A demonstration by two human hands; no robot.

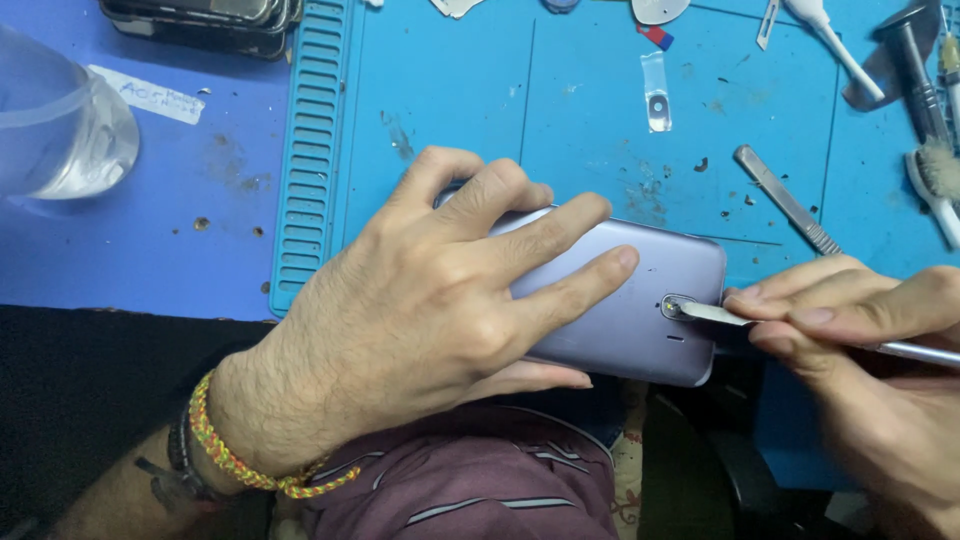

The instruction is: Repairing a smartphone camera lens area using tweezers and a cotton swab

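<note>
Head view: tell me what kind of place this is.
Most likely a phone repair bench. A blue ridged work mat covers the table, metal hand tools lie scattered on it, and the left hand pins a lilac phone while the right hand works a thin metal blade at its camera ring.

Bright, even overhead light on the blue mat; soft, short shadows beneath the left hand. Faint sheen on the phone back. Glare in the clear cup at top left corner. Dim, murky lower left corner. Slight blur at right edge.
</note>
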